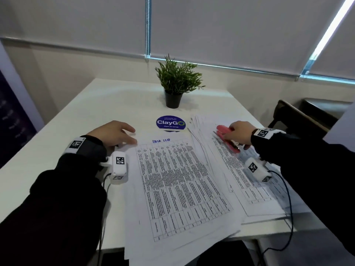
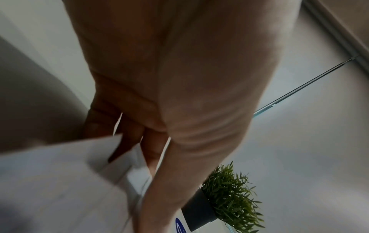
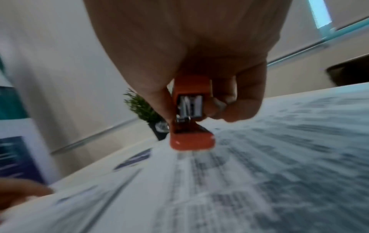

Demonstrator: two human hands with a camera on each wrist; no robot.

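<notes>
- White desk (image 1: 76, 116) carries everything, seen from its 6 o'clock edge.
- Filling the middle, the printed sheets (image 1: 178, 185) form a loose stack of tables with blue handwriting at the top. They overhang the desk at 6 o'clock.
- At 3 o'clock lies a second stack (image 1: 247, 181) of the same kind, touching the first and fanned out at its far end (the edges are untidy).
- At 12 o'clock the potted plant (image 1: 177, 81) stands upright in a black pot, well apart from both stacks.
- At 10 o'clock the left grip (image 1: 113, 134) is released. Its fingers are fairly straight, with thumb and forefinger touching the top-left corner of the printed sheets. The left wrist view is too blurred to show more.
- At 2 o'clock the right grip (image 1: 241, 131) is over the second stack, clenched round the stapler, thumb on one side and curled fingers on the other.
- Also at 12 o'clock, a round blue sticker (image 1: 171, 122) reading "ClayGo" lies flat between the potted plant and the printed sheets, touching their top edge.
- Held at 2 o'clock, the red stapler (image 1: 226, 138) sits low over the second stack. Its nose points toward 10 o'clock and its metal rear faces the wrist. Whether its base touches the paper I cannot tell.
</notes>
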